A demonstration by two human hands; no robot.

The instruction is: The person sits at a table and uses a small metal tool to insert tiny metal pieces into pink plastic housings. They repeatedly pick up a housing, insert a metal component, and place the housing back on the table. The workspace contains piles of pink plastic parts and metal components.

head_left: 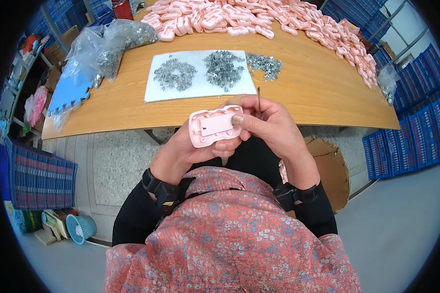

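Note:
A small pink plastic casing (214, 128) with a pale rectangular recess is held below the table edge, above my lap. My left hand (181, 154) cradles it from underneath. My right hand (269, 124) presses its thumb on the casing's right end and also grips a thin dark rod-like tool (258, 100) that points up. On the wooden table (313, 93) just beyond lies a white mat (161, 93) with two heaps of small metal clips (223, 68), and a third heap (265, 65) sits beside it.
A long pile of pink casings (259, 17) lines the table's far side. Clear bags of metal parts (110, 46) and a blue foam tile (68, 93) lie at the left. Blue crates (36, 178) stand left and right. A cardboard box (332, 171) sits by my right knee.

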